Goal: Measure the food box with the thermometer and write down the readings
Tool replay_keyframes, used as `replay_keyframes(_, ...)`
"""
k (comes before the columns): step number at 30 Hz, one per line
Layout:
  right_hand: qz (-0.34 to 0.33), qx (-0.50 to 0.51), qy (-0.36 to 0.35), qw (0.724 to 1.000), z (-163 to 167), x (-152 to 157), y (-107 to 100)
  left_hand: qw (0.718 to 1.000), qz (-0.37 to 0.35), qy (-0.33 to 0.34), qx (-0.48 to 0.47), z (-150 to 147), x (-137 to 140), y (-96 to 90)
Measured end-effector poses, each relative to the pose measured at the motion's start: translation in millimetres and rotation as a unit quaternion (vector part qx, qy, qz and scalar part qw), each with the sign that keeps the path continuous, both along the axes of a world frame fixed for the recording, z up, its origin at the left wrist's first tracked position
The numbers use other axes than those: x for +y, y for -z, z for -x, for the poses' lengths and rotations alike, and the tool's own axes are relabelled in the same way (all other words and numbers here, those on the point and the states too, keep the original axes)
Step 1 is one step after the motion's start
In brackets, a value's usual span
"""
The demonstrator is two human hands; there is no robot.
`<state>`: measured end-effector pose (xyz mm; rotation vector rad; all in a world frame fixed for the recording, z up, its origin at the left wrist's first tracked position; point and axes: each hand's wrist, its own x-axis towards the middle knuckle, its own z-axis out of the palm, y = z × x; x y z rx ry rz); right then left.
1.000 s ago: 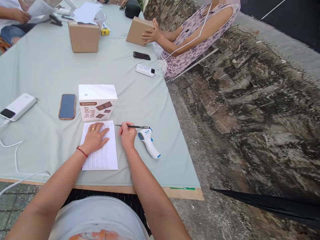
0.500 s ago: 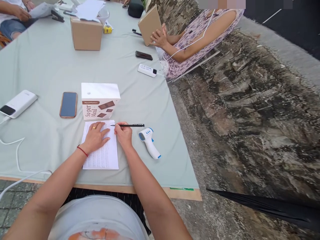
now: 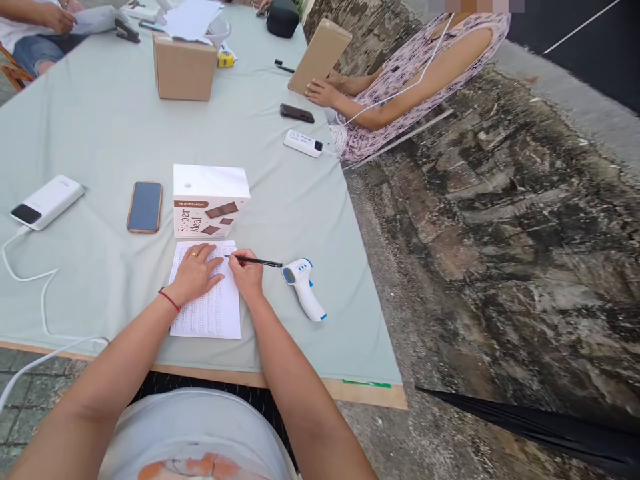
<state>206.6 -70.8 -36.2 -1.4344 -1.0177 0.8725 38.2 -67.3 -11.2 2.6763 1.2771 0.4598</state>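
Note:
My left hand [image 3: 199, 273] lies flat with spread fingers on a sheet of paper [image 3: 215, 320] covered in small lines of writing. A black pen [image 3: 263, 261] is pinched in my right hand [image 3: 247, 275], its tip touching or just over the upper right part of the sheet; I cannot tell which. Right behind the paper stands a white and brown "Super Meal" box [image 3: 211, 200]. To the right of my right hand lies a white and blue infrared thermometer [image 3: 305, 289].
A phone [image 3: 145, 207] and a white power bank [image 3: 49, 202] with a cable lie left. Farther back are a cardboard box [image 3: 183, 70] under papers, another phone [image 3: 297, 113] and a second power bank [image 3: 303, 143]. A person at the right holds a cardboard box [image 3: 320, 57]; another sits far left.
The pen has tilted, its back end now lower. My left hand stays on the paper. The person at the right has tipped their box and shifted their hands. The whole view has shifted slightly.

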Motion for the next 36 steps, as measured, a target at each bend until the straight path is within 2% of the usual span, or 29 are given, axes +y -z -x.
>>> replay_keyframes(26,0.021,-0.029,-0.022,0.999,-0.4,-2.3,-5.8,1.000,-0.004,0.005,-0.004,0.8,0.4,0.9)
replay_keyframes(36,0.018,-0.028,-0.010,0.999,0.3,-2.4,-6.2,1.000,0.005,0.000,-0.016,0.8,0.6,1.4)
